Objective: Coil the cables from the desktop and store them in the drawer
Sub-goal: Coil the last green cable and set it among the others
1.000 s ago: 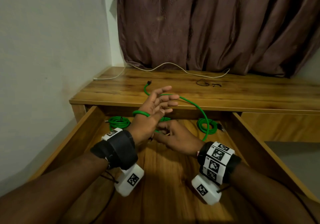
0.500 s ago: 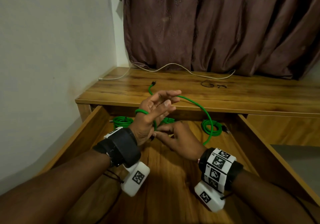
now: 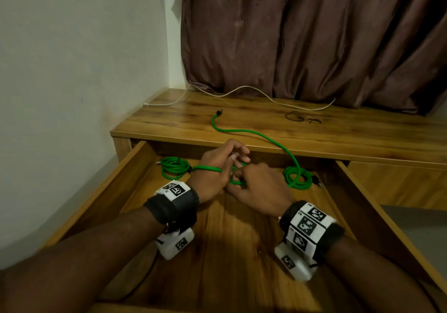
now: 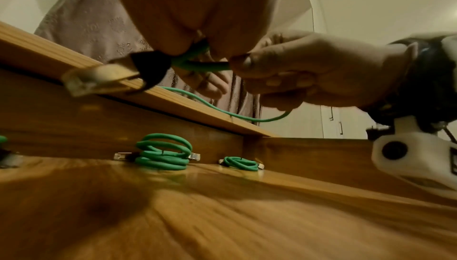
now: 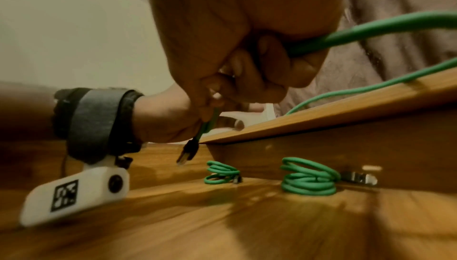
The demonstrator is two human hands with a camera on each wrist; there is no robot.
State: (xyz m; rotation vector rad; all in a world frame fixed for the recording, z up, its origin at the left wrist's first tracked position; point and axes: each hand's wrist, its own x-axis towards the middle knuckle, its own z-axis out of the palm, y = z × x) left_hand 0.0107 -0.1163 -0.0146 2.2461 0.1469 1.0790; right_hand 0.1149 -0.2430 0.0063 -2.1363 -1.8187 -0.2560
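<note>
Over the open drawer [image 3: 135,167], the left hand [image 3: 217,167] has the green cable [image 3: 263,137] looped around it, fingers loosely curled. The right hand [image 3: 261,189] pinches the same cable close beside it. The rest trails up onto the desktop [image 3: 362,133]. Two coiled green cables [image 3: 175,167] lie at the drawer's back.

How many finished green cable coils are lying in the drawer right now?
2. One coil lies at the back left of the drawer, the other coil at the back right. A third green cable is only partly wound.
</note>
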